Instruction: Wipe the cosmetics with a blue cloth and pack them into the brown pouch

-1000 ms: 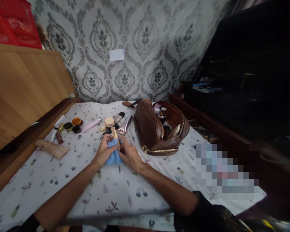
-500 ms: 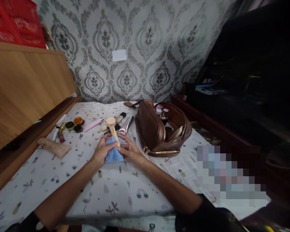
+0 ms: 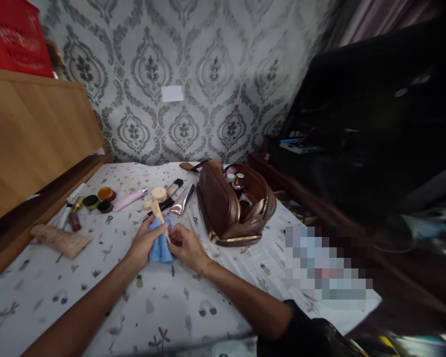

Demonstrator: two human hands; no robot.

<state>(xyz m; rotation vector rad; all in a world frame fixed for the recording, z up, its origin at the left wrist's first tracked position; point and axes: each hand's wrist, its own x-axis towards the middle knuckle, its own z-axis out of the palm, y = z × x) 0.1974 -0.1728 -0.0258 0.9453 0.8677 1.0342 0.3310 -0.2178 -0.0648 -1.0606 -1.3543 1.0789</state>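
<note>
My left hand (image 3: 145, 244) is closed around a slim beige cosmetic tube (image 3: 158, 213) and a blue cloth (image 3: 160, 249), its thumb pressed along the tube. The tube tilts with its far end up and left, and the cloth hangs beneath and around it. At the cloth's right edge, my right hand (image 3: 188, 248) is curled with its fingertips pinching the cloth by the tube's near end. Just beyond the hands lie a round beige compact (image 3: 159, 194), a shiny pink squeeze tube (image 3: 182, 201) with a black cap, and a small foundation bottle (image 3: 174, 187).
An unzipped brown leather bag (image 3: 223, 208) holding several small cosmetics stands right of my hands. Leftward lie a pink tube (image 3: 130, 199), small jars (image 3: 106, 193) and a large beige tube (image 3: 61, 240). A wooden panel (image 3: 37, 124) borders the left, a patterned wall (image 3: 186, 54) the back.
The view has swung slightly right, shifting everything left. My right hand's fingers have curled in more tightly at the cloth's edge; the left still holds the tube and cloth.
</note>
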